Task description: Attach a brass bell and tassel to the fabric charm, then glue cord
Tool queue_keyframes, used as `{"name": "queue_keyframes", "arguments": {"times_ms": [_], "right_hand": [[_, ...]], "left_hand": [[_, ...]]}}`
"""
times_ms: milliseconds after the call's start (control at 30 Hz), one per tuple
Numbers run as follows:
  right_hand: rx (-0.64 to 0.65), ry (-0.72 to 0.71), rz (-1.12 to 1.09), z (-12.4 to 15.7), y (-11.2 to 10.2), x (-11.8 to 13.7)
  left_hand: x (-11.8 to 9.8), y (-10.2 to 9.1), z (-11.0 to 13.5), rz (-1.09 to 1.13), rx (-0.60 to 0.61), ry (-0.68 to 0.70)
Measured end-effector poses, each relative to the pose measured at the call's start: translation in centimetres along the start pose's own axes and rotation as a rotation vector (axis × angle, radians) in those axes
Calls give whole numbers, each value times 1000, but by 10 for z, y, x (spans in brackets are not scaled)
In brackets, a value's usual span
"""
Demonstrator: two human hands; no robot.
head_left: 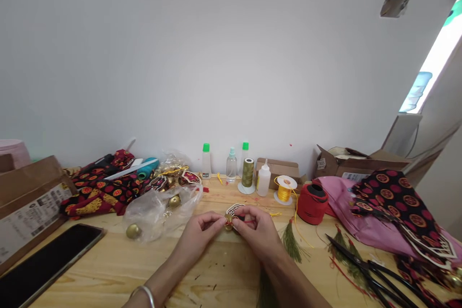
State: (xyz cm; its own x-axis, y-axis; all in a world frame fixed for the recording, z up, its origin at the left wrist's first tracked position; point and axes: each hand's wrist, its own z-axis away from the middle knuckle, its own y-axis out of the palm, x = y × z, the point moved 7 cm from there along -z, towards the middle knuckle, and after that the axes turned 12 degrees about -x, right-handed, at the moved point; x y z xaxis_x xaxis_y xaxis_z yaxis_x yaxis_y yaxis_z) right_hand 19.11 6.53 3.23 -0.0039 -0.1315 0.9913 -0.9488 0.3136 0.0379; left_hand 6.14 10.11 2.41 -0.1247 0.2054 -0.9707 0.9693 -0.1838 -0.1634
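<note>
Both of my hands meet over the middle of the wooden table. My left hand pinches a small gold bell with its fingertips. My right hand is closed on the same bell and on a thin red cord tied at it. Just behind the fingers lies a round patterned ornament, partly hidden by them. A green tassel lies on the table right of my right hand.
A clear plastic bag of gold bells lies to the left, a black phone and a cardboard box further left. Glue bottles, thread spools, a red spool, patterned fabric and black scissors crowd the back and right.
</note>
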Motion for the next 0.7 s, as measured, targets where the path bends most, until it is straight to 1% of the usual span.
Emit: {"name": "queue_keyframes", "arguments": {"times_ms": [67,133,200,300,400,533,633,700], "right_hand": [[30,-45,86,1,1,-1],[44,-83,113,1,1,0],[55,-91,119,1,2,-2],[56,-32,77,1,2,-6],[48,50,-12,1,2,-8],[51,141,-89,1,1,-8],[97,195,-117,3,3,-8],[119,213,-119,4,4,-9]], "left_hand": [[2,-2,-1,26,-15,-23],[3,-3,-2,50,-28,-49],[4,-4,-2,56,-31,-71],[2,-2,-1,48,-14,-74],[-3,-1,1,35,13,-25],[-4,5,5,-12,115,7],[-2,10,9,-23,202,24],[-1,13,12,-53,234,36]]}}
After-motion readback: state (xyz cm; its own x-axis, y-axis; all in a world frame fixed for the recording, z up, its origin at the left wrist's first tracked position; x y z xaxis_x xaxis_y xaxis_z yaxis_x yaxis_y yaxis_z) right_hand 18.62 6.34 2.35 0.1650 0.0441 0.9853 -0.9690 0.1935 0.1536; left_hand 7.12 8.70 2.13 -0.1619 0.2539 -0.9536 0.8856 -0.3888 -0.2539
